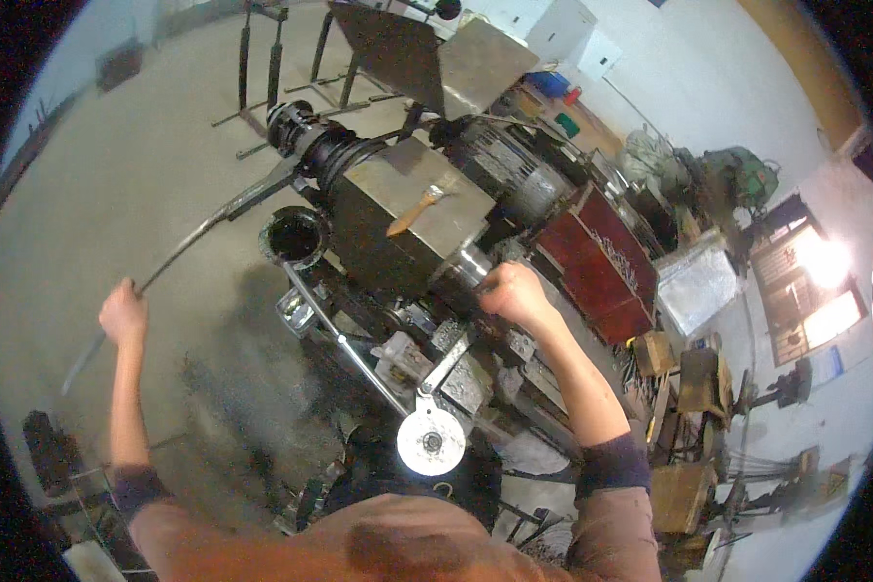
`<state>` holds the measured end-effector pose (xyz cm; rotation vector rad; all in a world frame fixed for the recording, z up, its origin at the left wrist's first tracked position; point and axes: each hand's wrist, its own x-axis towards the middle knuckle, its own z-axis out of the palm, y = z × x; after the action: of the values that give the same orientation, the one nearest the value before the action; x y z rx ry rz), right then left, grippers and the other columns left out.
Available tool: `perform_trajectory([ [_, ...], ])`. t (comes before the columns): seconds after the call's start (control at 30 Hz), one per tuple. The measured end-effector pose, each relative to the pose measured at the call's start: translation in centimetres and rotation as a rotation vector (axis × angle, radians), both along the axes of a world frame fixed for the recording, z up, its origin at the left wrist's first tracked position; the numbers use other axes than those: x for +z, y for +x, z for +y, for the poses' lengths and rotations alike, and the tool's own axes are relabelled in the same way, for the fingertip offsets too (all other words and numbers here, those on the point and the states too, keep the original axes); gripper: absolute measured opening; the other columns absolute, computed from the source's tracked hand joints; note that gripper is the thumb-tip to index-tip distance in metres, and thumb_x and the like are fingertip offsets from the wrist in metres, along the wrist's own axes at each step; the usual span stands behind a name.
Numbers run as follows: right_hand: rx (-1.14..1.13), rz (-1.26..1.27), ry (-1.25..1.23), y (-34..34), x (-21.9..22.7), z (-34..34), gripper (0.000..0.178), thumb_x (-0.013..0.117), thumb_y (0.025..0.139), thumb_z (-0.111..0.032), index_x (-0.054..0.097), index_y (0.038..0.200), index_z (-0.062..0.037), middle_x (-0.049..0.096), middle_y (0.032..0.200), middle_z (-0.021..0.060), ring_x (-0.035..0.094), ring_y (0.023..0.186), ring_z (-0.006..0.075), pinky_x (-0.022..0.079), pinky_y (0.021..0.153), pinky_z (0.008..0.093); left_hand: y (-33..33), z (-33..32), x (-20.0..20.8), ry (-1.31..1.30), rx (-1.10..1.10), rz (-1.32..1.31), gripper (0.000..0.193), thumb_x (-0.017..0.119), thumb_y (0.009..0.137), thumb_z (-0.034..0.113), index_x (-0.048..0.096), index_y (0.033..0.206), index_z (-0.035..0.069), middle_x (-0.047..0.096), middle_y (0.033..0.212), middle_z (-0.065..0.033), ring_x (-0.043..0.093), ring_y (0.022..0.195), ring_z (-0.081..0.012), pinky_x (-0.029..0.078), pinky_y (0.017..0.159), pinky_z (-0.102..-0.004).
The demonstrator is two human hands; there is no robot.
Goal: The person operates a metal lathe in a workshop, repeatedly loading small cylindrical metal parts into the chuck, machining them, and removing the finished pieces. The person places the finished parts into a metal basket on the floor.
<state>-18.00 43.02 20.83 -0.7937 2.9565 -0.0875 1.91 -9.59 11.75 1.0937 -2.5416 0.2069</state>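
Note:
My left hand (124,312) is closed around a long metal lever (189,238), out to the left of a lathe-like machine. The lever slopes up to the dark ringed end of the machine (369,189). My right hand (514,294) is closed at the shiny metal spindle (469,264) on the machine's right side. What its fingers hold there is hidden. A brush with a wooden handle (412,215) lies on the flat top of the machine. Nearest to my body, a round pale disc (431,441) sits where two metal bars meet.
Behind the machine is a ribbed motor (519,175). To its right stands a dark red box (592,267) with small metal pieces along its top. A dark round cup (294,236) sticks out on the left. Metal stands (262,78) rise from the floor at the far left.

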Motion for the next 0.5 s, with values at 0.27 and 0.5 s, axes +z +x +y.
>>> perform_trajectory([
  [0.27,0.171,0.354,-0.275,4.6,2.1,2.8,0.035,0.060,0.056,-0.020,0.068,0.088,-0.0113,0.061,0.106,0.0117,0.051,0.101,0.0301,0.040,0.087,0.0402,-3.4,3.8,-0.2,-0.088,-0.414,0.250,0.022,0.052,0.075,0.006,0.060,0.095,0.004,0.060,0.084,-0.0143,0.059,0.080,-0.0334,0.047,0.070,-0.0423],
  [0.5,-0.210,0.345,-0.438,15.8,0.6,17.2,0.043,0.059,0.050,-0.008,0.064,0.093,-0.0034,0.058,0.109,0.0189,0.053,0.099,0.0343,0.044,0.085,0.0380,-10.5,14.2,-18.0,0.675,-0.515,-0.179,0.038,0.066,0.069,0.026,0.060,0.096,0.001,0.062,0.092,-0.0230,0.058,0.091,-0.0378,0.046,0.079,-0.0449],
])
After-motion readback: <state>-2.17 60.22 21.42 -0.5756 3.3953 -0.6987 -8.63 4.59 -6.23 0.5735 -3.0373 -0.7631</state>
